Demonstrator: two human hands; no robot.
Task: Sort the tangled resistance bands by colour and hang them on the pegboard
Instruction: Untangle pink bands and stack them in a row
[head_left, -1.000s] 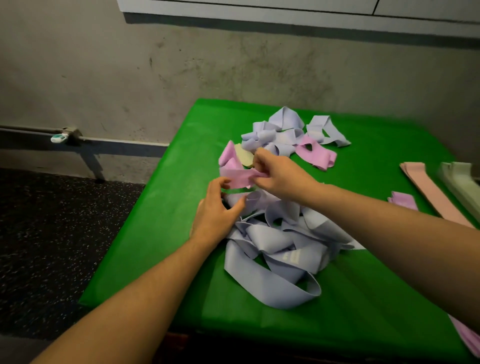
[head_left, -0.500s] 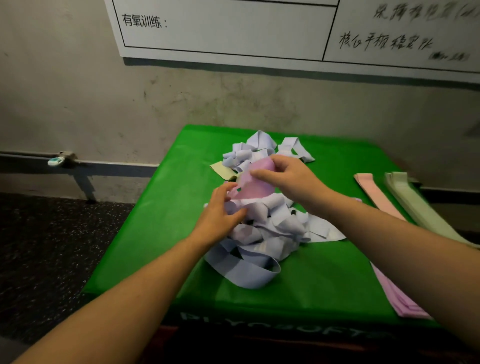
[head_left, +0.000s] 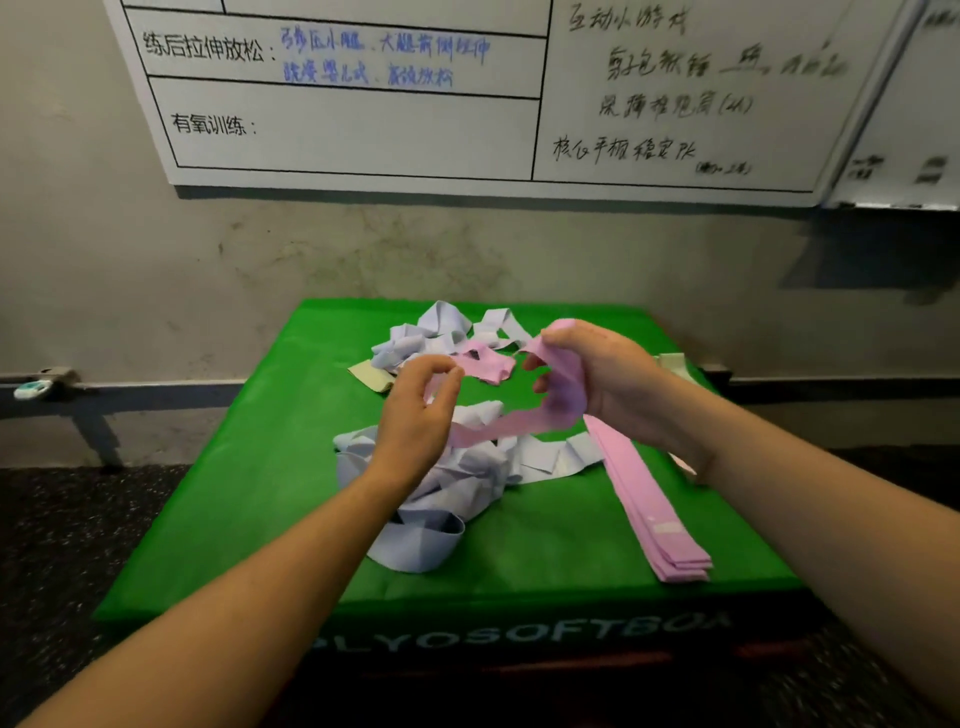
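A pink band (head_left: 524, 423) is lifted above the green box top (head_left: 270, 519), stretched between my hands. My right hand (head_left: 597, 379) grips one end of it with curled fingers. My left hand (head_left: 415, 415) pinches the other end between thumb and fingers. Under my hands lies a tangled heap of pale blue bands (head_left: 467, 478). Farther back sit more blue bands (head_left: 441, 332) with another pink band (head_left: 485, 361) among them. A flat stack of pink bands (head_left: 654, 514) lies on the right side. A beige band (head_left: 371, 376) pokes out at the left of the far heap.
A whiteboard (head_left: 363, 130) with handwritten text hangs on the grey wall behind the box. A pale green band (head_left: 675, 361) shows behind my right wrist. Dark speckled floor (head_left: 78, 545) surrounds the box. A pipe with a small clip (head_left: 34, 388) runs along the wall at left.
The pink band has come up out of the blue heap and now stretches between both hands. My head has tilted up, showing more whiteboard.
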